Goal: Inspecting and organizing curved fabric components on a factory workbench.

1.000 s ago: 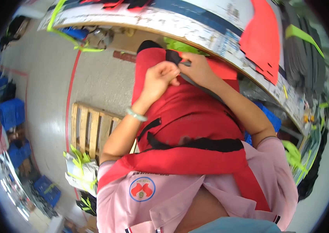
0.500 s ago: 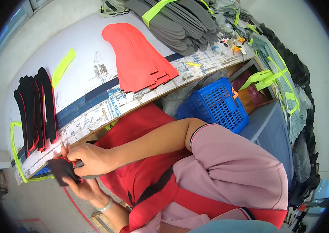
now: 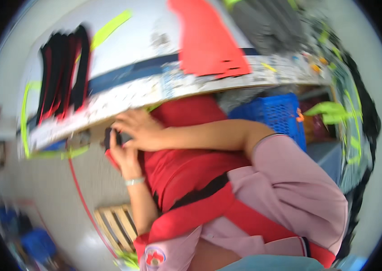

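Observation:
In front of the table edge, my left hand (image 3: 125, 156) is closed round a black fabric piece with red edging (image 3: 107, 139), thumb and fingers on its near side. My right hand (image 3: 142, 131) lies over the far side of the same piece, its bent fingers on it. Motion blur softens both hands, and most of the piece is hidden by them. On the table (image 3: 132, 88), beyond my hands to the left, several black strips with red edges (image 3: 62, 74) lie side by side. Farther right is a fanned stack of coral-red pieces (image 3: 211, 43).
A stack of grey pieces (image 3: 267, 27) lies at the table's far right. Below the edge stands a blue plastic crate (image 3: 277, 117). Yellow-green strips (image 3: 112, 29) lie on the table. A wooden pallet (image 3: 116, 223) rests on the floor at the lower left.
The view has turned, so the table appears higher and farther right. My hands have come closer together, and the black piece that stuck out leftward is now mostly covered by them.

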Action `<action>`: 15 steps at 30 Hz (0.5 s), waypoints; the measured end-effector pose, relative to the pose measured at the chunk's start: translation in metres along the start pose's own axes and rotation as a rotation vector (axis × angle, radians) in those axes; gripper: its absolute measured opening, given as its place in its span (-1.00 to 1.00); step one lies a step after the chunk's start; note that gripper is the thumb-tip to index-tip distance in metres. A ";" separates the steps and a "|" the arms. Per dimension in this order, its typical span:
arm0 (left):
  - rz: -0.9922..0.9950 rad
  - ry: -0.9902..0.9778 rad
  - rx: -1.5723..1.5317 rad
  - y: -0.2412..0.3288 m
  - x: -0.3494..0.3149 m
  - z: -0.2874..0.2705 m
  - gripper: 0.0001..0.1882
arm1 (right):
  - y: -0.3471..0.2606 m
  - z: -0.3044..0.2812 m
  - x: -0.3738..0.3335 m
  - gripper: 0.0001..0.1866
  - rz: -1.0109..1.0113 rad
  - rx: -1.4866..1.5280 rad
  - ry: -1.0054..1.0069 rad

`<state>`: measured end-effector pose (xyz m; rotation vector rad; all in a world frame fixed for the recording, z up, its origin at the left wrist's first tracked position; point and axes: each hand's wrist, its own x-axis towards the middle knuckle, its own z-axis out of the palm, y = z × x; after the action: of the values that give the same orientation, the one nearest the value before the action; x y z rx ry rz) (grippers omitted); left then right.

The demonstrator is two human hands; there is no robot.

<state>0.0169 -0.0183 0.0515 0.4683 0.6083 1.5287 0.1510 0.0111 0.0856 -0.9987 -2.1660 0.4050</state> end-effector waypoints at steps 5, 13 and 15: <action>-0.236 0.301 -0.518 -0.016 0.028 -0.027 -0.76 | 0.008 -0.022 -0.037 -0.19 -0.029 -0.093 -0.579; -0.271 0.404 -0.332 -0.032 0.019 -0.020 -0.61 | 0.020 0.029 -0.009 -0.24 0.160 0.021 -0.747; -0.259 0.378 -0.417 -0.004 0.010 0.007 -0.63 | 0.002 0.004 -0.006 -0.26 0.204 0.095 -0.726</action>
<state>0.0238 -0.0073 0.0537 -0.2167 0.5909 1.4508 0.1520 0.0074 0.0792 -1.1382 -2.6378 1.0953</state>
